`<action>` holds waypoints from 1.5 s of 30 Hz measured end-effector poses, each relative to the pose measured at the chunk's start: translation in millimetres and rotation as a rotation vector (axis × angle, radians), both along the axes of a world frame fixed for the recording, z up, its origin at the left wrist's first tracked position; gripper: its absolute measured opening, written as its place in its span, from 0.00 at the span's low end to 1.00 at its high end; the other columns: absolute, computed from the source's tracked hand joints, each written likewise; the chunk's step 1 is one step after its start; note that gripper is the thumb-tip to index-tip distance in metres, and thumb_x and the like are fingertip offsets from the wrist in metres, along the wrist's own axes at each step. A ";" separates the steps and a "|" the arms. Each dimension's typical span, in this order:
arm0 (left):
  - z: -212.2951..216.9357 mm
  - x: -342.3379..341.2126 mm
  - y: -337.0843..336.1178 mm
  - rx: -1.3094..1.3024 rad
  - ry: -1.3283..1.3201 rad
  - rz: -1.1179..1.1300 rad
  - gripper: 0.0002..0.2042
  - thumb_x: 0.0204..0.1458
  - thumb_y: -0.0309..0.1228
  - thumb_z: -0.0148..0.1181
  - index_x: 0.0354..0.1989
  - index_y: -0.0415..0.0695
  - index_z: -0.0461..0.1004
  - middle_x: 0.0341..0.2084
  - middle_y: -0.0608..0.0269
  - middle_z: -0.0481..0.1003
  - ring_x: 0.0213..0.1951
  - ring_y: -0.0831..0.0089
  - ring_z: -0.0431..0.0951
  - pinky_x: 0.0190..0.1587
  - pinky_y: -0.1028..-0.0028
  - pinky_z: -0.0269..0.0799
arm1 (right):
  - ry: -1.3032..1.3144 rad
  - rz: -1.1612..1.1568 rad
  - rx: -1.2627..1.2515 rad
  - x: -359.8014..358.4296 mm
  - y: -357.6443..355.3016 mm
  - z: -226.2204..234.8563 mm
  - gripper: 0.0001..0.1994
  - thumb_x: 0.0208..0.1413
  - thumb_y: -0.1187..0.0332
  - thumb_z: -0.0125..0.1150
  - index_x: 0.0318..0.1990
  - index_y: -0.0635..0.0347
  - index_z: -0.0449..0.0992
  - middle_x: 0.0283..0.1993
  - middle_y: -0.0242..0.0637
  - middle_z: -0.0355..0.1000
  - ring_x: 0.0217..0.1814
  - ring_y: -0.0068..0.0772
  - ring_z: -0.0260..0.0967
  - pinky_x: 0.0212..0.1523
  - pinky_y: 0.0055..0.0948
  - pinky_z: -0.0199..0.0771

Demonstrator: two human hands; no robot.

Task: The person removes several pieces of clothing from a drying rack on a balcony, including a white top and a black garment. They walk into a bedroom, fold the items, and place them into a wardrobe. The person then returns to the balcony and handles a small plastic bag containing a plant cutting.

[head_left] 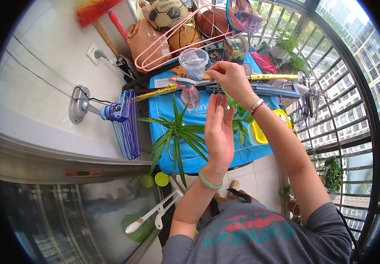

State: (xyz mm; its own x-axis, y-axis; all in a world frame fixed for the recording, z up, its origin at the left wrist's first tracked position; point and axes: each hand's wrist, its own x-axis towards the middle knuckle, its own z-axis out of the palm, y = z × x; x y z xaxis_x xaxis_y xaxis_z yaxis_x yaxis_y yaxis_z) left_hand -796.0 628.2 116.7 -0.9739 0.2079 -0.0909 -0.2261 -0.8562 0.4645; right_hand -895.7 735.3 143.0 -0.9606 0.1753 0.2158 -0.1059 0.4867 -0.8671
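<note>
My left hand (219, 132) is raised over the blue cover (163, 156), fingers stretched out and palm turned up, with nothing visible in it. Above it, my right hand (232, 79) has thumb and fingertips pinched together beside a clear plastic cup (194, 61). Whatever the pinch holds, if anything, is too small to make out. Just left of my left hand stands a small pink spray bottle (190, 96). A long-leaved green plant (176, 132) spreads nearer to me, and a leafy vine (241, 121) shows partly behind my left hand.
A pink rack (154, 56), a soccer ball (168, 14) and basketballs (184, 38) crowd the far side. Purple hangers (126, 125) hang at left. Gold-wrapped poles (157, 92) cross the cover. A yellow tray (259, 132) lies right; window railings (348, 163) line that side.
</note>
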 end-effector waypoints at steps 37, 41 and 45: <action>-4.9 -9.1 -2.1 -0.041 -0.050 -0.049 0.17 0.64 0.28 0.44 0.60 0.40 0.62 0.56 0.57 0.67 0.60 0.66 0.67 0.64 0.65 0.63 | 0.307 0.039 0.603 -150.5 37.8 13.1 0.11 0.53 0.64 0.57 0.32 0.63 0.78 0.33 0.50 0.76 0.38 0.52 0.74 0.40 0.45 0.72; 3.1 6.3 -8.0 -0.070 0.003 -0.002 0.15 0.63 0.28 0.47 0.57 0.41 0.65 0.53 0.59 0.70 0.57 0.67 0.69 0.61 0.66 0.65 | 0.307 0.165 0.458 -90.5 35.4 71.0 0.10 0.53 0.66 0.61 0.36 0.64 0.79 0.27 0.42 0.76 0.27 0.35 0.73 0.33 0.30 0.73; 8.5 27.3 -4.2 -0.084 0.045 -0.019 0.16 0.62 0.28 0.48 0.58 0.42 0.65 0.53 0.59 0.70 0.57 0.68 0.69 0.60 0.66 0.66 | 0.236 0.247 0.280 -38.9 44.2 101.8 0.11 0.51 0.65 0.62 0.32 0.67 0.79 0.26 0.41 0.76 0.26 0.31 0.74 0.32 0.29 0.74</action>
State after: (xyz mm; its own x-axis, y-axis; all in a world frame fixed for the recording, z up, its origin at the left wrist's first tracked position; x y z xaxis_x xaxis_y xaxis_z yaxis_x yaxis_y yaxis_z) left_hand -768.6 624.0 125.2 -0.9733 0.2200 -0.0649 -0.2193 -0.8094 0.5447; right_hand -934.6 779.5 244.8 -0.8851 -0.1503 0.4405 -0.4280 0.6349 -0.6433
